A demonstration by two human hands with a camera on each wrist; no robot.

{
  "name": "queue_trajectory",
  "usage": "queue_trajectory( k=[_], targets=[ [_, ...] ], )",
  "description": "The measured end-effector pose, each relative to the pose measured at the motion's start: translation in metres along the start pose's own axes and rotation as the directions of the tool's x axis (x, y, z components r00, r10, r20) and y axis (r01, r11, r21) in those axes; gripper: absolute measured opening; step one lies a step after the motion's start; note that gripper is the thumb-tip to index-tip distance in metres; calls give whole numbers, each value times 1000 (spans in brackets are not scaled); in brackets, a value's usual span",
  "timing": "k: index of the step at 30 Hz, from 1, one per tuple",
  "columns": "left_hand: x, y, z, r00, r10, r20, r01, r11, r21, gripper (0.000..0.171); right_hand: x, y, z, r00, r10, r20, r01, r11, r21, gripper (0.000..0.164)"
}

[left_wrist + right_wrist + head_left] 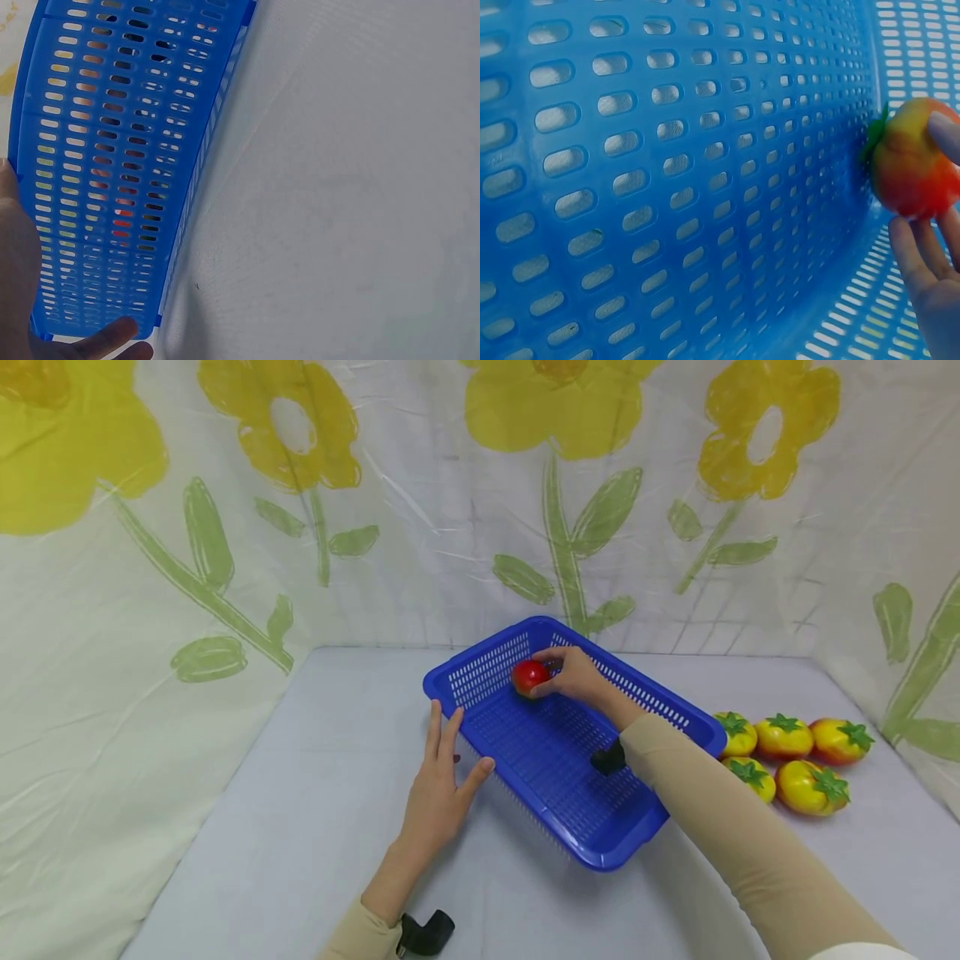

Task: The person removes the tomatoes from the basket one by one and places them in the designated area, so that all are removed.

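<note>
A blue perforated plastic basket (517,747) lies slantwise on the table. Inside its far left corner, my right hand (573,678) holds a red-and-yellow persimmon (528,677) between thumb and fingers. In the right wrist view the green calyx of the persimmon (915,157) faces the blue basket floor. My left hand (435,797) is at the basket's left corner, its fingers spread and straight and its thumb at the rim. In the left wrist view, fingertips (112,339) lie along the basket's lower end, and red shows through the slots of its side wall.
Several yellow-and-red persimmons (813,787) with green calyxes sit in two rows beyond the basket's right end. A white cloth covers the table (300,810). Behind it hangs a curtain (420,527) painted with yellow flowers. A black wrist device (427,933) is strapped at the left sleeve.
</note>
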State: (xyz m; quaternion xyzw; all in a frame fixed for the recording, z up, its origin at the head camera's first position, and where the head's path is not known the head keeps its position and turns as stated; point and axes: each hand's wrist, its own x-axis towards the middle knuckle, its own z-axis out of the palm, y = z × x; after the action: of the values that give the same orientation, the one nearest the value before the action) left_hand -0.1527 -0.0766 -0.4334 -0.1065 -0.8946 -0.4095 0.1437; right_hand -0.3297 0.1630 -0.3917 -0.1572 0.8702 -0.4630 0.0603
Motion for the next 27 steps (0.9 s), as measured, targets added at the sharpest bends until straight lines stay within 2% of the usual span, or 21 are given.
queue_trajectory(
  k=[14, 27],
  targets=[
    [1, 2, 1, 1000, -4, -10, 4, 1000, -2, 77, 3, 3, 0, 1000, -13, 10, 13, 1000, -21, 61],
    [1, 4, 0, 1000, -7, -3, 7, 1000, 10, 77, -1, -2, -1, 998, -4, 57, 6, 999, -41, 66]
  ],
)
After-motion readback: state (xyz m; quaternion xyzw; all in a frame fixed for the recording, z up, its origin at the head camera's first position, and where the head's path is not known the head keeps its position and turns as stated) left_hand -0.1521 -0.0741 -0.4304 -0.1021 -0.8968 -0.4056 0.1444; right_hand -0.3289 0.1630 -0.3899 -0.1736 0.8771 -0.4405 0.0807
